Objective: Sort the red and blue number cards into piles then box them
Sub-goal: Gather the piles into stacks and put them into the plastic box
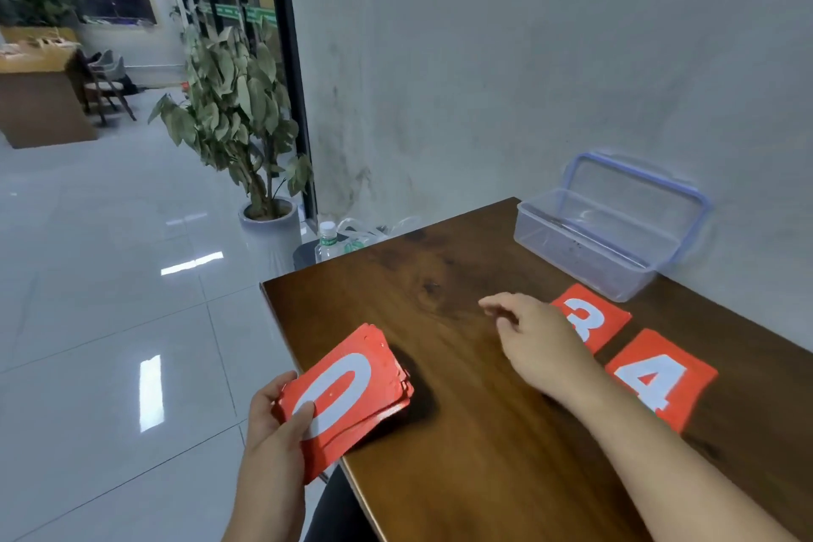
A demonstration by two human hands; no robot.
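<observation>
The table (462, 365) is dark wood, its grain and knots showing under a smooth, faintly shiny finish. At its far edge, the storage box (572, 253) is clear, smooth plastic, and its lid (638, 185) has a blue rim. The stack of red cards (352, 387) over the table's left edge looks matt, like the 3 card (602, 321) and the 4 card (660, 378). Behind the table, the wall (528, 79) is matt, mottled grey. Left of the table, the floor tiles (110, 321) are glossy.

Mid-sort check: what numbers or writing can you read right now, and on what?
"0": on the top card of the stack in the left hand.
"3": on the far red card, partly behind the right hand.
"4": on the near red card.
Label on the bottle: too blurred to read.
</observation>
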